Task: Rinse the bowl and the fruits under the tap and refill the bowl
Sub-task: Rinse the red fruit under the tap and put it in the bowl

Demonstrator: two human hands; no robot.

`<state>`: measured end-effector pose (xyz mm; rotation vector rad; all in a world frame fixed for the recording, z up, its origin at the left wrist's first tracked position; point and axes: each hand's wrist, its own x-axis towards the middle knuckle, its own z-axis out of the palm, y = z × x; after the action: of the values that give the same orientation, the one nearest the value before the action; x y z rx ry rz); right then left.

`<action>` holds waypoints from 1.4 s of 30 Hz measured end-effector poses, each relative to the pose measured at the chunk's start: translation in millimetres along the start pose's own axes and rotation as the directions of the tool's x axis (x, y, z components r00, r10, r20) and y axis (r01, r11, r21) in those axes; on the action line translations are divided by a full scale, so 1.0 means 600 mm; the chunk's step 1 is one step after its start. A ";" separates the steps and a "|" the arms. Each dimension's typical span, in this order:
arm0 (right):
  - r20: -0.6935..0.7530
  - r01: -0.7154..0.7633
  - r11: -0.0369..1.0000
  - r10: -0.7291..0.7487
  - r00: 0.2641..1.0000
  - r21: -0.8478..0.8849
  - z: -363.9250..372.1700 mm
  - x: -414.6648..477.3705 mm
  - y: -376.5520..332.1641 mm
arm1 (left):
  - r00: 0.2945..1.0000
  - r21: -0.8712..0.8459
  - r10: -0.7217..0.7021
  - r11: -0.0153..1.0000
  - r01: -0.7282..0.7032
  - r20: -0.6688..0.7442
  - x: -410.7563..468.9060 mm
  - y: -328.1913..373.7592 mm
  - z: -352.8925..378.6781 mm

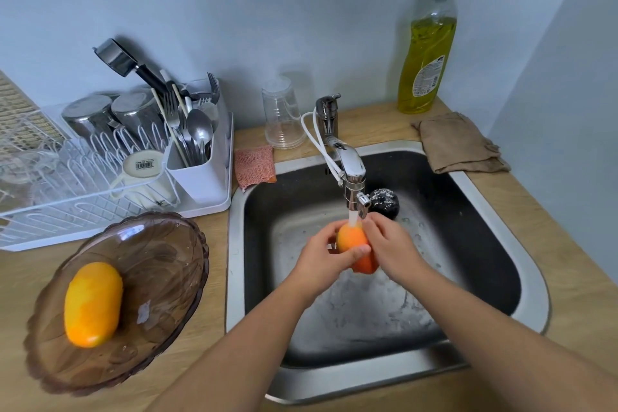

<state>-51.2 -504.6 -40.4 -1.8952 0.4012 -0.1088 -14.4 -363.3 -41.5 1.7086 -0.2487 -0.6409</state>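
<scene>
Dish rack point(83, 177), soap bottle point(428, 53), brown cloth point(461, 144)

wooden counter point(548, 244) | on it: bowl point(174, 264), rack tray point(214, 207), soap bottle point(426, 53), cloth point(461, 144), cup point(284, 117)

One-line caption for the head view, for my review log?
Both hands, left and right, hold a mango under the running tap over the sink; another mango lies in the bowl.

Soft, even, cool light; wide-angle bending and blur at edges.
</scene>
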 end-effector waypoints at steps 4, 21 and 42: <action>0.048 -0.044 0.999 0.045 0.998 -0.024 -0.004 -0.003 0.009 | 0.997 0.168 0.081 0.983 -0.079 -0.004 0.005 -0.002 0.002; 0.066 -0.417 0.903 0.412 0.909 0.104 0.006 -0.011 -0.024 | 0.960 0.653 0.272 0.739 -0.166 -0.064 0.000 -0.005 0.030; 0.024 0.170 0.835 -0.186 0.982 -0.523 -0.001 -0.023 0.022 | 0.997 -0.147 -0.033 0.989 0.022 -0.067 0.002 -0.007 0.031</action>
<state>-67.4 -504.7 -50.6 -2.4771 0.2869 -0.1625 -24.4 -378.3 -48.2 1.5919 -0.1258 -0.6039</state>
